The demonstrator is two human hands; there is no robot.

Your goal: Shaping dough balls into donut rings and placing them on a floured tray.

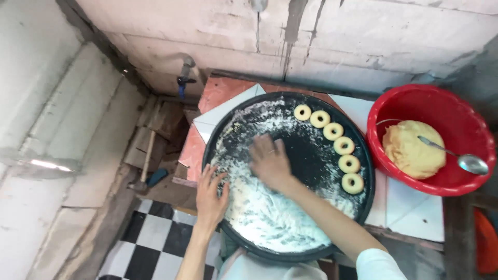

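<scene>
Right hand (270, 161) lies flat, fingers apart, on the floured middle of the round black metal tray (228, 233) — left hand (210, 194), open, steadies its near rim — six ring-shaped dough pieces (343, 145) line its far edge, kept out of the flour.

Bowl (394, 109) right of tray (218, 140)

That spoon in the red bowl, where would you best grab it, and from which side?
Probably by the handle. The spoon lies with its thin handle resting across the yellow dough and its rounded end near the rim of the red bowl. The handle's raised, bare stretch lets fingers pinch it from above, coming in over the bowl's open top.
</scene>
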